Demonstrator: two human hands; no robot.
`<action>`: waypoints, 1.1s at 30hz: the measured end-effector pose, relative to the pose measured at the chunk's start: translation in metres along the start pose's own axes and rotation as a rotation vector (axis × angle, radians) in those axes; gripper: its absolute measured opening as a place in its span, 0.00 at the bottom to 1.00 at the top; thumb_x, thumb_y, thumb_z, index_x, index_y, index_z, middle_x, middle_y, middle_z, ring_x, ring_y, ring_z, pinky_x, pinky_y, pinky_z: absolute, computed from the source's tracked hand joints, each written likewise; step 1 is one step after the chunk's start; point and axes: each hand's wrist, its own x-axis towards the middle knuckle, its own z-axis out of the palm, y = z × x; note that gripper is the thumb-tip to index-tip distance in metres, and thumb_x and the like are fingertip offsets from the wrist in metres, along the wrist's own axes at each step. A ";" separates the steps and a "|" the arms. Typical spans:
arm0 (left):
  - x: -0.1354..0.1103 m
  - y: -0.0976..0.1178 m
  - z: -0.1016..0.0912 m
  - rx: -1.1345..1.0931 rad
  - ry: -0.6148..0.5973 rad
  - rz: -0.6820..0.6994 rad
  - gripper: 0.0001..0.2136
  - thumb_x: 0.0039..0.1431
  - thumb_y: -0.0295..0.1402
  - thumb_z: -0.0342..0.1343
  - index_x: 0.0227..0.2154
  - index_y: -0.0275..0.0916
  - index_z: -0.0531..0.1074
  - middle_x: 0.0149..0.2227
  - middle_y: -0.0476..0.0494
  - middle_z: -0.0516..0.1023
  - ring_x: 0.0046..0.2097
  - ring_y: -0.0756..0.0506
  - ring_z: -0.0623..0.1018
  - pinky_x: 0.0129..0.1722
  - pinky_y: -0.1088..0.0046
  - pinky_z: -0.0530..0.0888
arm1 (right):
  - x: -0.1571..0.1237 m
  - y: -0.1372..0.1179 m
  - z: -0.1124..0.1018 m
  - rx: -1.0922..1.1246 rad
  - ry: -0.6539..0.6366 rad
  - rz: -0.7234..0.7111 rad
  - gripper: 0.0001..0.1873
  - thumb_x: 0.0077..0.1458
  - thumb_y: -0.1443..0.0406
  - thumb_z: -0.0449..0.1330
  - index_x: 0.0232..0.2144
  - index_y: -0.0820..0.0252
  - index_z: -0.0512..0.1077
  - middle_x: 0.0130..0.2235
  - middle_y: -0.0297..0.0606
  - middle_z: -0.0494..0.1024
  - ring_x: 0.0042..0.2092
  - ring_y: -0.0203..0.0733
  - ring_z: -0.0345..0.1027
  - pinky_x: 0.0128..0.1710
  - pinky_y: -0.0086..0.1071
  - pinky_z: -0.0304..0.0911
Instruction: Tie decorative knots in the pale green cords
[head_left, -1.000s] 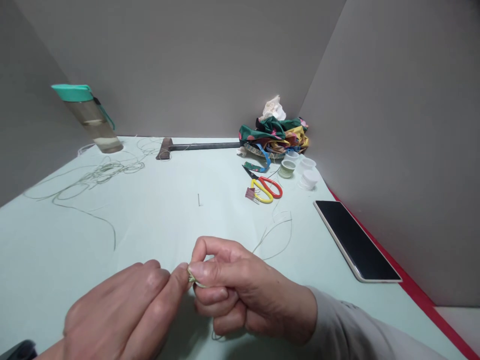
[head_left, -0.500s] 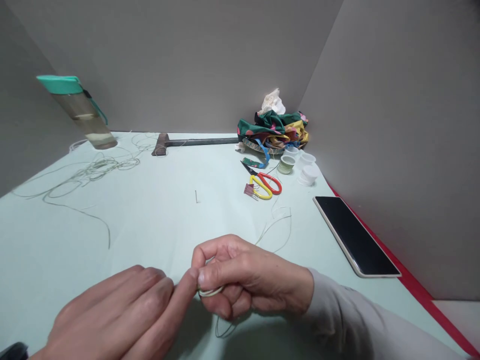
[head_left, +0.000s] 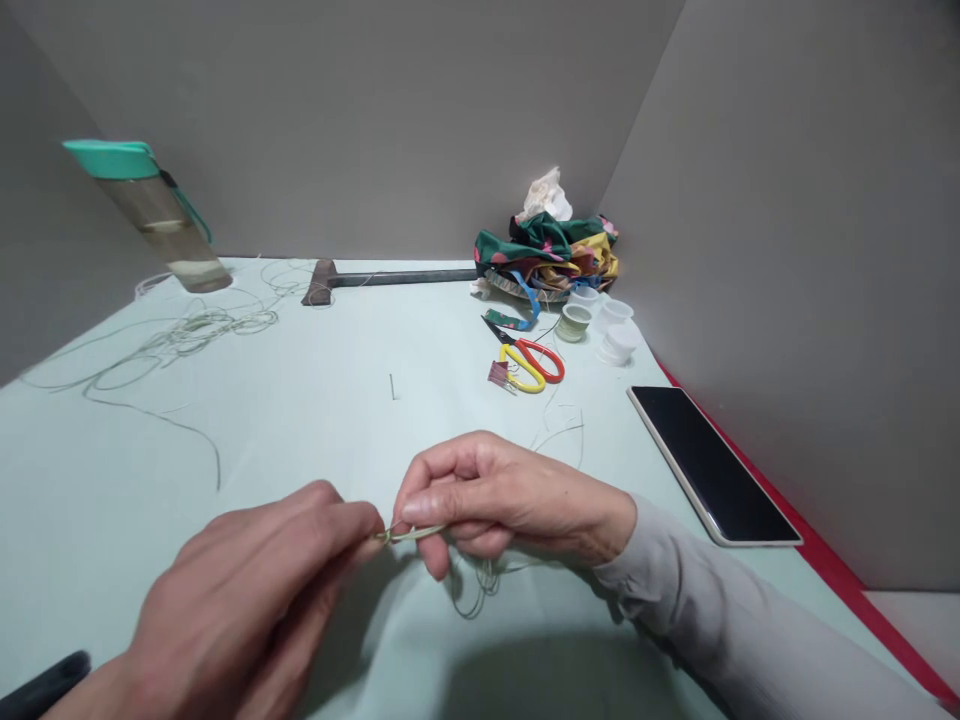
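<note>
The person's left hand (head_left: pixel 255 590) and right hand (head_left: pixel 510 495) meet low in the view, above the near part of the pale green-covered bench (head_left: pixel 112 500). Both grips are pressed together on a short, stiff length of pale green cord (head_left: pixel 412 535) that spans the small gap between them. The left grip pinches one end between thumb and fingertips, while the right closes its thumb against curled fingers at the other, a hold that seems meant to keep the piece taut and steady. A thin loose strand (head_left: pixel 476 585) droops in loops under the right hand onto the bench.

A tangled coil of pale cord (head_left: pixel 202 325) lies far left, near a clear bottle with a teal lid (head_left: pixel 142 200). Red-and-yellow-handled scissors (head_left: pixel 529 365), a small pale green spool (head_left: pixel 574 322) and clear plastic cups (head_left: pixel 619 342) sit far right by a heap of patterned fabric (head_left: pixel 547 250). A black phone (head_left: pixel 709 465) lies along the right edge, apparently kept clear of the hands' working space.
</note>
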 end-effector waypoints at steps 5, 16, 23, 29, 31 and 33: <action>0.026 0.033 0.004 -0.158 0.039 -0.190 0.09 0.71 0.33 0.53 0.34 0.51 0.74 0.28 0.61 0.74 0.27 0.52 0.71 0.30 0.79 0.65 | -0.010 -0.008 0.000 -0.097 0.087 -0.018 0.11 0.67 0.59 0.66 0.41 0.62 0.75 0.32 0.34 0.79 0.21 0.24 0.45 0.18 0.20 0.42; 0.032 0.019 -0.007 -0.481 0.004 -0.452 0.11 0.68 0.46 0.62 0.31 0.50 0.80 0.39 0.50 0.72 0.42 0.46 0.71 0.41 0.82 0.71 | -0.016 -0.018 0.010 -0.614 0.219 -0.227 0.10 0.65 0.58 0.68 0.40 0.58 0.78 0.35 0.30 0.75 0.34 0.33 0.63 0.35 0.30 0.59; 0.031 0.007 -0.008 -0.697 -0.069 -0.497 0.11 0.71 0.45 0.61 0.33 0.48 0.79 0.40 0.49 0.75 0.45 0.45 0.73 0.43 0.82 0.74 | -0.014 -0.008 0.015 -1.112 0.597 -0.528 0.02 0.64 0.68 0.65 0.40 0.58 0.75 0.50 0.39 0.82 0.52 0.43 0.74 0.55 0.36 0.64; 0.033 0.006 -0.006 -0.742 -0.076 -0.591 0.11 0.70 0.47 0.61 0.34 0.49 0.79 0.40 0.50 0.74 0.43 0.46 0.70 0.40 0.84 0.73 | -0.005 0.021 0.037 -1.236 0.654 -0.779 0.07 0.68 0.64 0.62 0.36 0.61 0.77 0.27 0.30 0.78 0.26 0.32 0.68 0.31 0.28 0.62; 0.033 0.006 -0.006 -0.742 -0.070 -0.595 0.11 0.70 0.47 0.62 0.34 0.49 0.80 0.40 0.51 0.73 0.42 0.47 0.70 0.39 0.85 0.73 | 0.000 0.032 0.041 -1.278 0.626 -0.651 0.08 0.70 0.63 0.60 0.40 0.60 0.77 0.30 0.31 0.82 0.27 0.34 0.71 0.30 0.31 0.59; 0.033 0.007 -0.005 -0.748 -0.065 -0.593 0.11 0.69 0.47 0.62 0.34 0.49 0.80 0.41 0.50 0.74 0.41 0.48 0.71 0.39 0.86 0.73 | 0.005 0.041 0.043 -1.351 0.604 -0.550 0.09 0.71 0.63 0.57 0.40 0.59 0.75 0.34 0.33 0.84 0.31 0.37 0.75 0.30 0.33 0.57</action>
